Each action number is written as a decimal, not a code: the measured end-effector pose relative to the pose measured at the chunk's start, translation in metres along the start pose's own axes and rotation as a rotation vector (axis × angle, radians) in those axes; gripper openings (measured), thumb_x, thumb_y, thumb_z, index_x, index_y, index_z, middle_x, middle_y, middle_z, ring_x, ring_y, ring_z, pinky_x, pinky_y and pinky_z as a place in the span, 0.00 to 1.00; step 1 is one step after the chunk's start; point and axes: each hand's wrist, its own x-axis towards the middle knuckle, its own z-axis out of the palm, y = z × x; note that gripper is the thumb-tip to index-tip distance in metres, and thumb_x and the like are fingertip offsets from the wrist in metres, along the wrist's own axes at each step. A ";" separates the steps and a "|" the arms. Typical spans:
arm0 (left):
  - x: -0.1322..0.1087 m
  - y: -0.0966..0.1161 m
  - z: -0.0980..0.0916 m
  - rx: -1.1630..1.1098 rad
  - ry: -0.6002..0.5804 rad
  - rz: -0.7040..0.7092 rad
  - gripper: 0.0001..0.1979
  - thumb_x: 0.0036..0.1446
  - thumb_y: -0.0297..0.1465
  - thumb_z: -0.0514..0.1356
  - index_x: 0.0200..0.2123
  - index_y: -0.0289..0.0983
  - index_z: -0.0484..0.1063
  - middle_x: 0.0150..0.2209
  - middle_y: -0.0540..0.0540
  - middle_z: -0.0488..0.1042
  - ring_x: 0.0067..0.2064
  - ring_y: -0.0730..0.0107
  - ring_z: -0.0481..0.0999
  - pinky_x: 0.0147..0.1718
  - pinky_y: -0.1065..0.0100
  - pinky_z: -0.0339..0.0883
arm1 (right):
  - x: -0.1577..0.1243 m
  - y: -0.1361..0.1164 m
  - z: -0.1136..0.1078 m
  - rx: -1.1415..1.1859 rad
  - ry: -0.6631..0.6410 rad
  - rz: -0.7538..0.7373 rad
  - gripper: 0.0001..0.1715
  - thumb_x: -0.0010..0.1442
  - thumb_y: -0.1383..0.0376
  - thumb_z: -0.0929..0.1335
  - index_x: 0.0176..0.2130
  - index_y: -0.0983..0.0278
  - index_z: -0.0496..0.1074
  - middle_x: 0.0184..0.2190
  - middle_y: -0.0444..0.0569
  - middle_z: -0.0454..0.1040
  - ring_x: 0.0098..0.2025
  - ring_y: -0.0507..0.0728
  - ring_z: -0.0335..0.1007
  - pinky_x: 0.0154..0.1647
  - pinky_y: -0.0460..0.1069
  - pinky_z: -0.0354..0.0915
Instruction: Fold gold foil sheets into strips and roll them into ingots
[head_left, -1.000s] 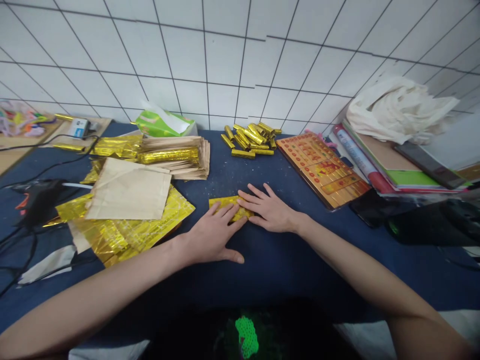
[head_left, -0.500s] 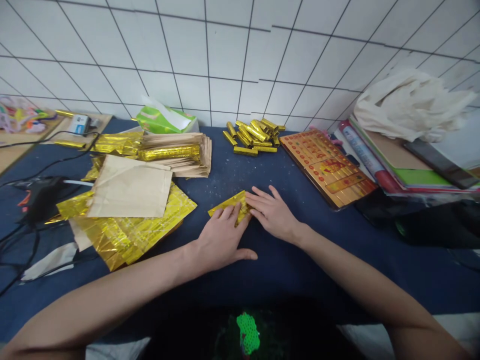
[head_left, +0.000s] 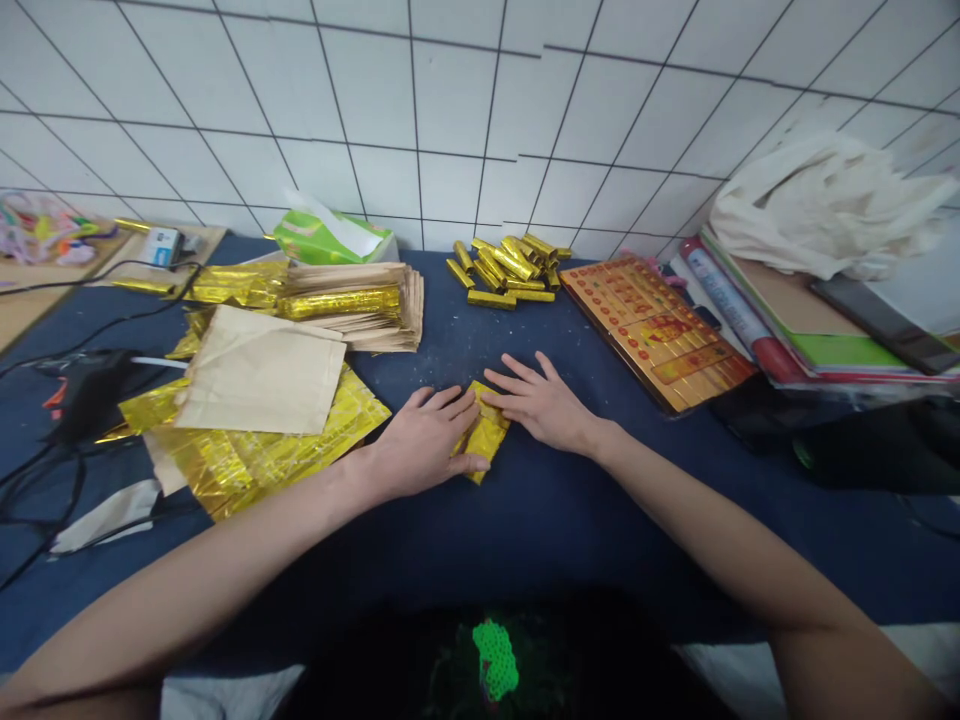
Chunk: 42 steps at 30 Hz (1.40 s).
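A small folded piece of gold foil paper point(head_left: 486, 435) lies on the blue table cover point(head_left: 540, 510), its long side running away from me. My left hand point(head_left: 424, 443) lies on its left side, fingers stretched and thumb against its near end. My right hand point(head_left: 544, 405) rests flat at its far right edge, fingertips touching the foil. Neither hand lifts it.
Loose gold foil sheets point(head_left: 262, 450) under a brown paper sheet point(head_left: 259, 372) lie to the left, with a paper stack point(head_left: 352, 305) behind. Several rolled gold pieces point(head_left: 506, 268) sit at the back. An orange printed board point(head_left: 652, 328), books point(head_left: 795, 330) and a glue gun point(head_left: 86, 395) flank the sides.
The folded foil has turned from lying crosswise to pointing away from me. Both hands shifted with it, the left hand now beside it.
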 end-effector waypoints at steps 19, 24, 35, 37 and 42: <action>-0.018 0.016 0.009 0.067 0.065 -0.093 0.40 0.50 0.58 0.46 0.53 0.30 0.63 0.51 0.36 0.66 0.52 0.51 0.62 0.48 0.54 0.54 | -0.012 -0.037 -0.003 -0.048 0.014 0.013 0.27 0.64 0.55 0.54 0.58 0.63 0.58 0.62 0.52 0.54 0.64 0.63 0.42 0.59 0.70 0.38; -0.017 0.013 0.006 -0.044 0.077 -0.088 0.35 0.53 0.54 0.48 0.54 0.32 0.61 0.52 0.37 0.65 0.52 0.55 0.63 0.49 0.57 0.56 | -0.011 -0.026 -0.005 0.100 0.215 0.237 0.22 0.62 0.59 0.58 0.52 0.64 0.65 0.53 0.54 0.67 0.55 0.61 0.60 0.54 0.60 0.56; 0.012 -0.007 -0.001 -0.432 0.223 -0.352 0.14 0.59 0.34 0.51 0.46 0.35 0.67 0.41 0.44 0.70 0.43 0.66 0.71 0.44 0.64 0.65 | 0.026 -0.008 -0.011 0.403 0.036 0.514 0.08 0.55 0.64 0.64 0.26 0.62 0.70 0.29 0.44 0.73 0.33 0.53 0.67 0.32 0.48 0.58; 0.019 -0.013 0.002 -0.493 0.259 -0.434 0.15 0.57 0.32 0.53 0.47 0.34 0.66 0.40 0.45 0.70 0.38 0.69 0.72 0.42 0.66 0.66 | 0.025 -0.009 -0.011 0.428 0.062 0.507 0.08 0.55 0.63 0.63 0.28 0.62 0.69 0.28 0.43 0.72 0.31 0.52 0.67 0.31 0.47 0.57; 0.027 -0.014 0.007 -0.359 0.153 -0.389 0.11 0.53 0.34 0.57 0.38 0.35 0.71 0.35 0.45 0.68 0.41 0.62 0.70 0.43 0.63 0.64 | 0.018 -0.019 -0.012 0.251 0.026 0.474 0.13 0.54 0.54 0.65 0.31 0.61 0.67 0.29 0.43 0.71 0.29 0.52 0.66 0.26 0.47 0.53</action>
